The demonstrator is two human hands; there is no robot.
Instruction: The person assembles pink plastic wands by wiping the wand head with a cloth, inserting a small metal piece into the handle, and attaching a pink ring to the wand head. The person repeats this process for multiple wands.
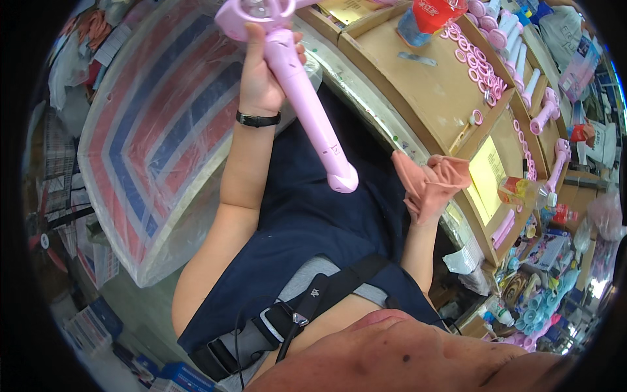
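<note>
My left hand point(261, 85) is wrapped round the upper part of a pink plastic wand-shaped toy point(304, 104). The toy's round, ring-like head is up at the top edge of the view, partly cut off, and its long handle slants down to the right, ending in a rounded tip over my dark apron. A black band circles my left wrist. Over at the right, my right hand point(418, 212) has a salmon-pink cloth point(434, 183) bunched in it, near the edge of the workbench. The cloth hides most of the fingers. The two hands are well apart.
Cardboard trays point(385, 72) on the bench hold pink rings point(473, 62), a yellow sheet point(484, 179) and several pink handles point(545, 111). Two bottles stand there, one red-labelled point(428, 19), one with yellowish liquid point(522, 193). A striped, plastic-covered bag point(163, 130) lies at left.
</note>
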